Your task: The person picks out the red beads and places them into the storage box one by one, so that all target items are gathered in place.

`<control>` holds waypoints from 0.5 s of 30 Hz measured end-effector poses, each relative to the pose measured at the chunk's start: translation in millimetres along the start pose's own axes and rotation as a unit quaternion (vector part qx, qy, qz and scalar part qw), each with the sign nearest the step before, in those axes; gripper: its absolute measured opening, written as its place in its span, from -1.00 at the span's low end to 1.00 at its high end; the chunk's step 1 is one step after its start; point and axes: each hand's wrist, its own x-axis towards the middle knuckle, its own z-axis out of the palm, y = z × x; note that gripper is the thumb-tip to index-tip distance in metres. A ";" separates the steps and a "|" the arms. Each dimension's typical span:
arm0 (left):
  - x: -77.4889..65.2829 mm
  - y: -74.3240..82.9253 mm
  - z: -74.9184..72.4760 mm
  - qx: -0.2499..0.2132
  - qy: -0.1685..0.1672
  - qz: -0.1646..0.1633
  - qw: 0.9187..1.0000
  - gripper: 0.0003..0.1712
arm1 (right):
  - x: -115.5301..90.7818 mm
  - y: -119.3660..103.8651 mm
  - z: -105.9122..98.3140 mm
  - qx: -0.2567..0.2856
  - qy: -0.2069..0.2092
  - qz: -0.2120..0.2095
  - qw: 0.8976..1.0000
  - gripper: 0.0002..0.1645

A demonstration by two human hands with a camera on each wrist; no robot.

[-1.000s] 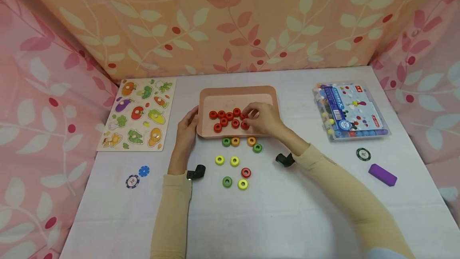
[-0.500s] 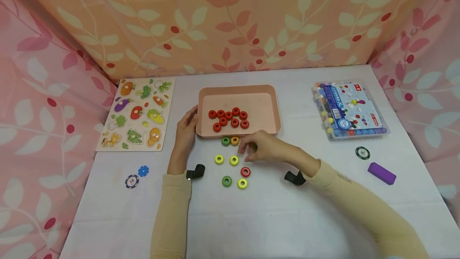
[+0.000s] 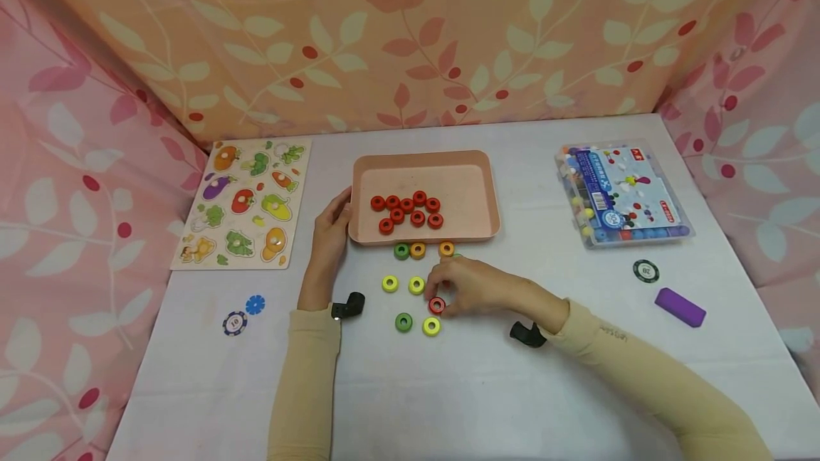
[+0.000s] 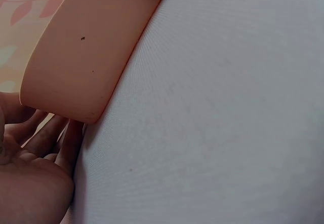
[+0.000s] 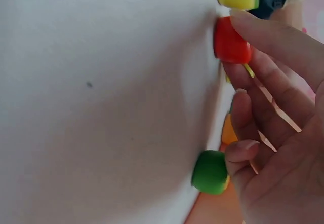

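My right hand (image 3: 470,286) pinches a red ring (image 3: 437,305) on the white tablecloth. In the right wrist view the thumb meets one side of that ring (image 5: 233,40) and fingers the other. A green ring (image 5: 210,172) lies near the curled outer fingers. My left hand (image 3: 329,237) rests against the left end of the pink tray (image 3: 448,169), its fingers rather straight; in the left wrist view fingers (image 4: 48,133) reach behind the tray's end wall. Several red rings (image 3: 406,206) lie inside the tray. Yellow rings (image 3: 390,284) and a green ring (image 3: 403,322) lie in front of it.
Orange and green rings (image 3: 418,251) line the tray's front edge. A vegetable puzzle board (image 3: 243,205) lies left, chips (image 3: 235,323) below it. At right are a clear bead box (image 3: 624,194), a black chip (image 3: 645,271) and a purple block (image 3: 680,307). Curtains (image 3: 410,34) stand behind.
My right hand has left the red rings in the tray, come toward me over the front rings, and taken hold of the red ring on the cloth. My left hand stays by the tray.
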 end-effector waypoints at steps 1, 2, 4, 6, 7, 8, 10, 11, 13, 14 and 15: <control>0.2 -0.3 -0.2 -0.001 0.000 0.000 1.000 -0.49 | -0.2 0.0 0.5 -0.003 0.001 -0.002 1.000 -0.65; 0.1 -0.4 -0.3 -0.001 -0.001 0.000 1.000 -0.49 | -0.2 0.3 0.8 -0.004 0.002 -0.003 1.000 -0.66; 0.0 -0.5 -0.4 0.001 -0.001 0.000 1.000 -0.49 | 0.0 1.1 -0.1 0.001 0.006 -0.006 1.000 -0.68; 0.0 -0.8 -0.3 0.002 -0.001 -0.001 1.000 -0.49 | 0.4 2.2 -3.2 0.016 0.015 -0.011 1.000 -0.68; 0.0 -0.9 -0.2 0.002 -0.001 -0.001 1.000 -0.49 | 0.7 3.3 -5.4 0.025 0.023 -0.015 0.999 -0.68; 0.0 -1.0 -0.2 0.001 -0.001 -0.001 1.000 -0.49 | 1.2 4.7 -8.1 0.037 0.035 -0.019 0.999 -0.68; 0.4 -1.1 0.0 0.001 -0.001 0.001 1.000 -0.49 | 2.4 7.9 -15.4 0.069 0.068 -0.031 0.995 -0.66; 0.6 -1.2 0.0 0.001 -0.001 0.003 1.000 -0.49 | 3.1 10.1 -19.5 0.084 0.089 -0.037 0.992 -0.66; 0.7 -1.4 -0.2 0.000 -0.002 0.005 1.000 -0.48 | 5.0 14.7 -28.6 0.107 0.134 -0.042 0.984 -0.64; 0.7 -1.3 -0.3 0.000 -0.002 0.006 1.000 -0.48 | 5.6 16.9 -33.8 0.117 0.155 -0.043 0.980 -0.63; 0.7 -1.3 -0.3 0.001 -0.001 0.006 1.000 -0.48 | 6.6 19.4 -39.1 0.124 0.174 -0.044 0.976 -0.63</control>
